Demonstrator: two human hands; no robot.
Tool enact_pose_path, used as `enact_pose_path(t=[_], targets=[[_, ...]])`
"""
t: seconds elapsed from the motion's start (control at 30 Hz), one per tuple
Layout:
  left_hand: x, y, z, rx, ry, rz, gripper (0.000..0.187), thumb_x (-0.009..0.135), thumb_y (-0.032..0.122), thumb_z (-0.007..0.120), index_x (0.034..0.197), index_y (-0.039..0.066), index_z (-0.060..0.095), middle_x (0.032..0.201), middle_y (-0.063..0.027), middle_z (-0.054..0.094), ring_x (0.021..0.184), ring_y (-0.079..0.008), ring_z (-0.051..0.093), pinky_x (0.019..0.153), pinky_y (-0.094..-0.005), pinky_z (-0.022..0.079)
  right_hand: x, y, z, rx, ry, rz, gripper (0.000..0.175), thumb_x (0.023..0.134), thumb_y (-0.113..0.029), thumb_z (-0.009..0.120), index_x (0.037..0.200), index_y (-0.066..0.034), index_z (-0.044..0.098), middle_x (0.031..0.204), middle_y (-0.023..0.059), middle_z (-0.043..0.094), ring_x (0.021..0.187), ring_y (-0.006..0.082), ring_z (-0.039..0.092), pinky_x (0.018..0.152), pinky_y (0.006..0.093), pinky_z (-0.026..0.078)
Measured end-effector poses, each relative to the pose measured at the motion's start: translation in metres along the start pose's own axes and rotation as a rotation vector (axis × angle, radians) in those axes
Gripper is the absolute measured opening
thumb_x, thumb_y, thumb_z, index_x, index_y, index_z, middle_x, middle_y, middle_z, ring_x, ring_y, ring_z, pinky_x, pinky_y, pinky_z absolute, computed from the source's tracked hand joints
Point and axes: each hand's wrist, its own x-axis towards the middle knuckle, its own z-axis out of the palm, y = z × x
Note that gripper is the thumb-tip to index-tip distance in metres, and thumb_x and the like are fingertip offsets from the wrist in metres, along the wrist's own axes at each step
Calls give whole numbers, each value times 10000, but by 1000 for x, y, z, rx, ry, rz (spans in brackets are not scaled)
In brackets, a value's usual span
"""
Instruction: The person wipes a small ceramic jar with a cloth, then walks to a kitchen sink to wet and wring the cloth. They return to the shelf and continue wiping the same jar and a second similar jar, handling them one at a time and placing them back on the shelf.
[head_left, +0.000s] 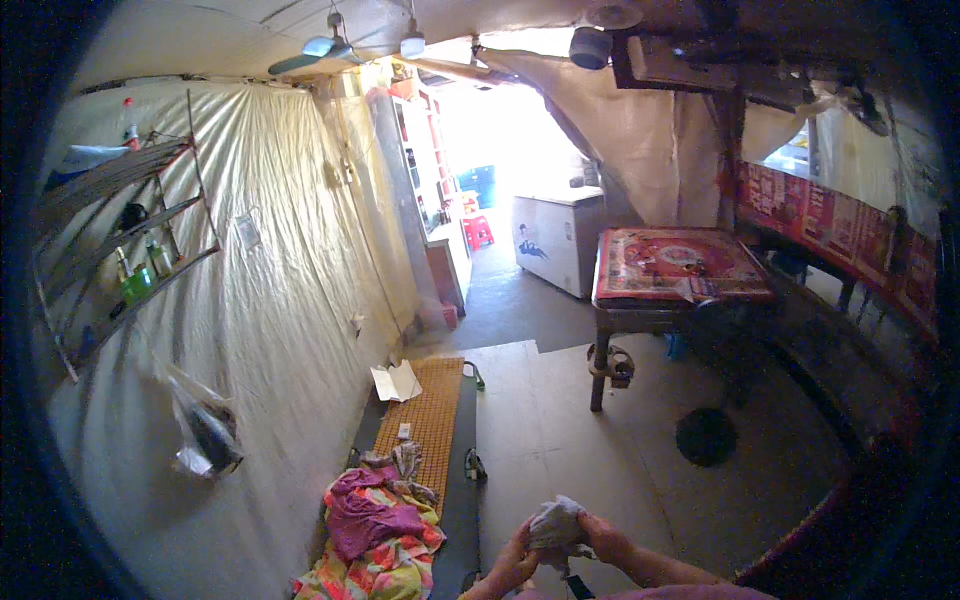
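A bunched light grey cloth (556, 529) is held between both hands near the bottom of the view, above the floor. My left hand (517, 555) grips its left side, and my right hand (606, 538) grips its right side. To the left stands a low narrow bed or bench with a tan bead mat (442, 420). On it lie a purple cloth (367, 514), a colourful patterned fabric (405, 559), a small white box (404, 431) and an opened sheet of white paper (396, 381). A dark object lies below the cloth, partly hidden.
A square table (682, 262) with a red patterned cover stands ahead to the right, a white chest freezer (559, 240) beyond it. A dark round patch (706, 436) marks the floor. Wall shelves (142, 262) and a hanging plastic bag (206, 435) are at left.
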Motion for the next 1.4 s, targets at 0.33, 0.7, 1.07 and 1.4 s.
enact_pose_path(t=[0.33,0.7,1.07,1.4], targets=[[300,-34,-137,49,-291,-228,575,839,391,663,1212,6,454,1078,-91,574,1022,-168,530,897,-318,413,311,-37,-73,-709,317,-289,396,1010,-243,281,1237,14,479,1181,129,544,1087,224,532,906,364,456],[660,-41,-217,-69,-215,-374,686,879,497,572,1306,-14,409,1235,-106,509,1133,-193,465,978,-339,358,626,-97,-180,105,-41,-35,422,1011,-232,329,1400,-69,358,1327,106,451,1191,200,451,1031,323,338],[963,-91,-339,-1050,2,-543,690,887,586,466,1336,64,408,1301,-112,509,1134,-253,534,978,-435,427,987,-145,-274,-82,-465,40,433,1001,-335,383,1371,-117,433,1333,83,460,1244,186,391,1048,336,300],[1261,-205,-483,-835,69,-662,398,973,351,408,1212,57,531,1129,-79,612,987,-222,604,852,-379,494,1298,-154,-330,-343,-535,77,414,992,-364,406,1349,-164,472,1264,85,531,1159,172,473,992,325,366]])
